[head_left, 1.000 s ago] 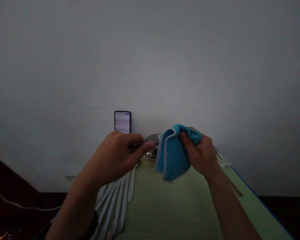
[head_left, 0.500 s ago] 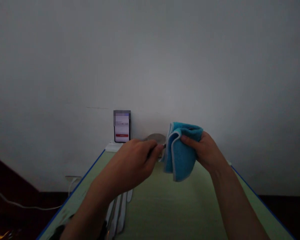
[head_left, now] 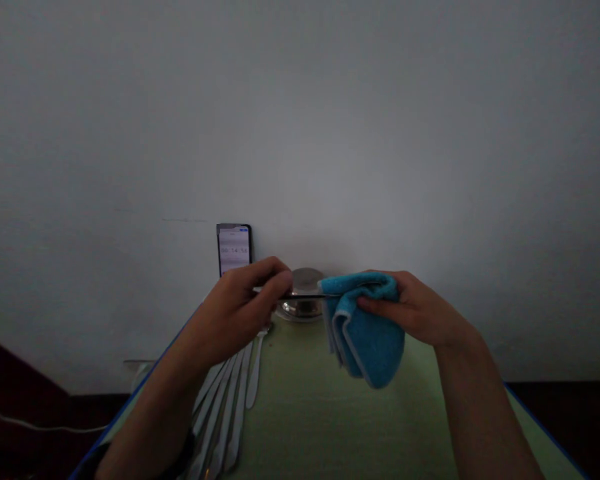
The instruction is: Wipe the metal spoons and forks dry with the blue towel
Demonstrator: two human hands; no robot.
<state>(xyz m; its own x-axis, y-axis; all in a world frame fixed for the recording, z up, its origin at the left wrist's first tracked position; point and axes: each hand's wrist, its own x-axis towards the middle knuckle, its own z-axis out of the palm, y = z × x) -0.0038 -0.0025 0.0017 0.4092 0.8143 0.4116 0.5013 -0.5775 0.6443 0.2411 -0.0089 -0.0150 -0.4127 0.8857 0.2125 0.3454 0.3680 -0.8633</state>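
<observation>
My left hand (head_left: pixel 247 297) is closed on one end of a thin, dark-looking piece of cutlery (head_left: pixel 307 297), held level above the table. Its other end runs into a folded blue cloth (head_left: pixel 375 340) with a pale edge, so I cannot tell which kind it is. Pinching the cloth around that end is my right hand (head_left: pixel 420 307), thumb in front and fingers behind. Just behind the cutlery a round, shiny metal dish (head_left: pixel 303 310) stands by the wall. Below my left hand lies a row of several metal cutlery handles (head_left: pixel 235 407), and a spoon (head_left: pixel 255 373) is at its right end.
A phone (head_left: pixel 234 247) showing a timer leans upright against the grey wall (head_left: pixel 300 120) at the back left. The green tabletop (head_left: pixel 305 413) has blue edges on both sides. A white cable (head_left: pixel 45 425) hangs off to the left.
My left hand has moved left, away from the cloth, and more of the cutlery's length shows between my hands. The cloth sits slightly lower. The view has shifted, and more of the dish and row shows.
</observation>
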